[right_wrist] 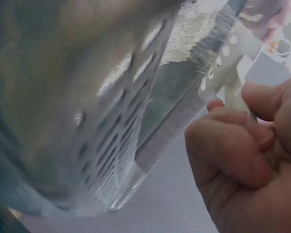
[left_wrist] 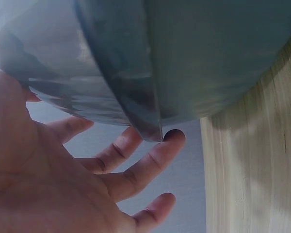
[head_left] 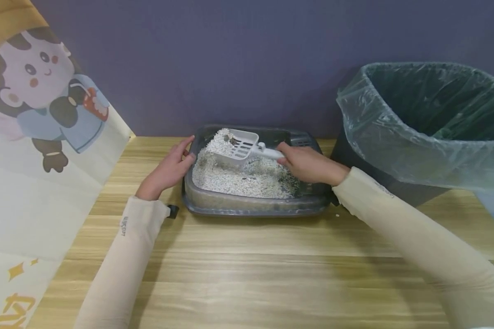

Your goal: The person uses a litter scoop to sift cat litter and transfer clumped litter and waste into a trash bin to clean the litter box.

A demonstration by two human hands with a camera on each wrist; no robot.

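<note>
A grey litter box (head_left: 247, 206) full of pale litter granules (head_left: 234, 176) stands against the wall. My right hand (head_left: 310, 164) grips the handle of a white slotted litter scoop (head_left: 247, 141), which is over the litter on the left half of the box. A dark clump and some white granules lie in and beside the scoop's far left part. In the right wrist view the curled fingers (right_wrist: 228, 145) wrap the scoop handle. My left hand (head_left: 169, 169) touches the box's left side, its fingers spread and only slightly bent in the left wrist view, against the outer wall (left_wrist: 208, 63).
Right of the box stands a dark trash bin (head_left: 395, 176) with a translucent green liner (head_left: 420, 160) folded over its rim. A blue-grey wall (head_left: 214, 59) rises behind the wood-grain table (head_left: 238, 274). A cartoon-printed panel (head_left: 37, 196) borders the left.
</note>
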